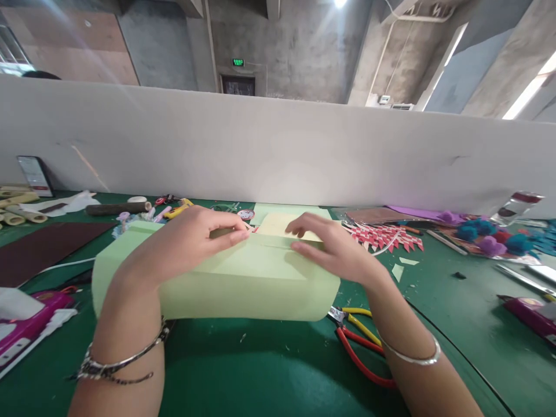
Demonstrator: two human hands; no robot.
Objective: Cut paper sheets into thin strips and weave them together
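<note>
Above a green worktop [260, 370], a large pale green paper [247, 292] curls, its long axis running nine to three o'clock. At its eleven o'clock the left hand [191, 237] pinches the far edge; at two, the right hand [332, 243], equally near, has fingers slightly parted. A lit green sign [237, 62] at twelve is illegible.

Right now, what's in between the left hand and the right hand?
In the head view, a bent pale green paper sheet spans the gap from left hand to right hand, with cream paper showing behind it.
</note>
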